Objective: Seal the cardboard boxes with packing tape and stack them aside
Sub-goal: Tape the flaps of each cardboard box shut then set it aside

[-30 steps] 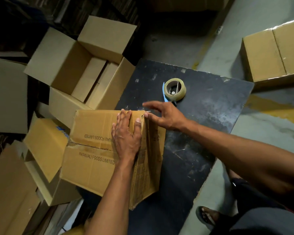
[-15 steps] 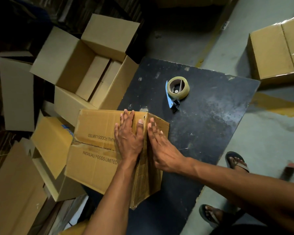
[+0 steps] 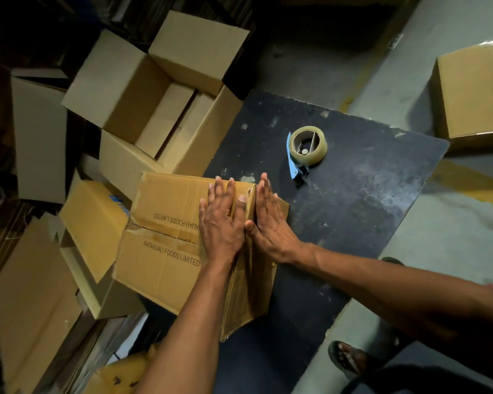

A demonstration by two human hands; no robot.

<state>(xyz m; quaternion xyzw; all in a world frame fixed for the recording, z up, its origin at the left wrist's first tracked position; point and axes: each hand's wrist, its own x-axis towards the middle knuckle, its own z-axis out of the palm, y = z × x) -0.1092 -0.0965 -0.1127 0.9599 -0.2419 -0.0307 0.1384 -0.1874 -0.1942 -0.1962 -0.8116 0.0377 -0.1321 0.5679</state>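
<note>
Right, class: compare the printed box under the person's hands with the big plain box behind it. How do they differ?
The printed box is closed, with flaps folded down; the plain box stands open with flaps raised.
The printed box carries lettering; the plain box shows none.
The left hand and right hand press flat on the printed box; nothing touches the plain box.
The printed box rests partly on the black board; the plain box sits beside it.
Both are brown cardboard.

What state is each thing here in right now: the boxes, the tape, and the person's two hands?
Printed box: flaps closed, on the dark board, under both hands.
Left hand: flat, pressing the box top.
Right hand: flat, pressing the box's right edge.
Tape dispenser: lying untouched on the board.
Plain box: flaps open.
Far box: closed, on the floor.
</note>
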